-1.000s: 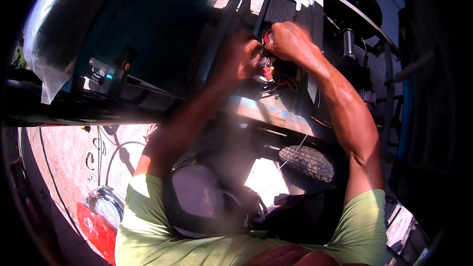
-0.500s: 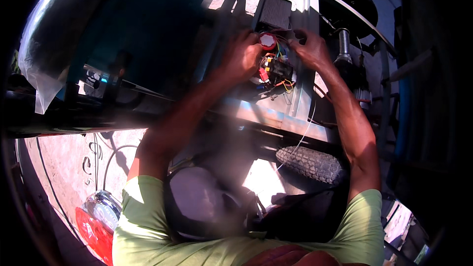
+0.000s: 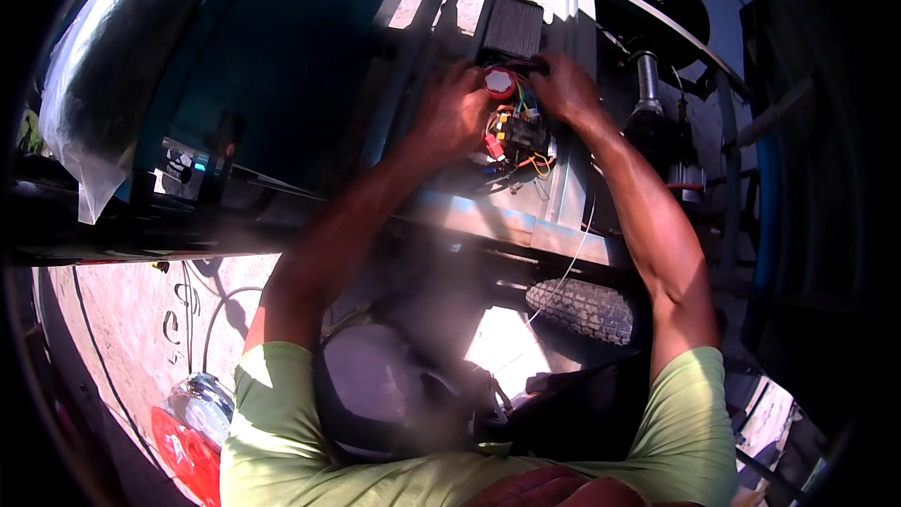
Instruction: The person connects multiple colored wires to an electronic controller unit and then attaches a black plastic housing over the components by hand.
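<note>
Pale metal of a frame rail (image 3: pixel 488 217) is seen nearest; beyond it, a wiring cluster (image 3: pixel 517 135) is bunched at upper centre. Just above, a red roll (image 3: pixel 500 84), probably light, firm and best taken by its rim, is gripped at its left edge by the left hand (image 3: pixel 456 111); just to its right, whether anything is pinched by the narrowed right hand (image 3: pixel 568 90) cannot be told.

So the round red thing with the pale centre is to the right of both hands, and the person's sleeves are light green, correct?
Not quite: the head view shows the round red thing between the left hand and the right hand. The sleeves are light green, as you say.
</note>
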{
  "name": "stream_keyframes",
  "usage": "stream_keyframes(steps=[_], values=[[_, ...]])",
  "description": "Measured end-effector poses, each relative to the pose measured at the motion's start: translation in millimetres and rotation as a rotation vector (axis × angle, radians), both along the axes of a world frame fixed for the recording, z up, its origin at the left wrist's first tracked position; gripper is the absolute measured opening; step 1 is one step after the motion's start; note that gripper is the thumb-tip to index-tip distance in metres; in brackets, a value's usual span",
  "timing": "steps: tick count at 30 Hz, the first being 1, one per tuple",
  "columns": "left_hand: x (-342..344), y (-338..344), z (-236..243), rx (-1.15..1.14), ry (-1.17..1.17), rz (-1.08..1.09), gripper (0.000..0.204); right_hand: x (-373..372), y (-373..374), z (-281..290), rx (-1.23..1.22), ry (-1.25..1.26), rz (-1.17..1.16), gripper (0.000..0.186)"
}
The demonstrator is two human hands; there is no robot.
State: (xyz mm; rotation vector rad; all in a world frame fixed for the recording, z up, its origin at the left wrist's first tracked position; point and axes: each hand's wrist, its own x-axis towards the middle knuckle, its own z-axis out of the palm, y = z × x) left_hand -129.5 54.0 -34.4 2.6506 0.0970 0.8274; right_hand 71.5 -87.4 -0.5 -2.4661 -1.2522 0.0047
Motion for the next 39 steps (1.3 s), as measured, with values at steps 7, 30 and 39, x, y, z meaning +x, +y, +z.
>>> stream_keyframes(steps=[7,30,39], values=[[-2,1,2,-0.096,-0.003,-0.039,0.036,-26,-11,16,-0.124,-0.021,0.088,0.037],[1,2,11,-0.073,-0.016,-0.091,0.031,-18,-3,-5,-0.172,-0.122,0.293,0.044],[-9,-3,17,-0.014,0.124,-0.044,0.031,-52,-7,37,-0.125,0.290,0.140,0.058]])
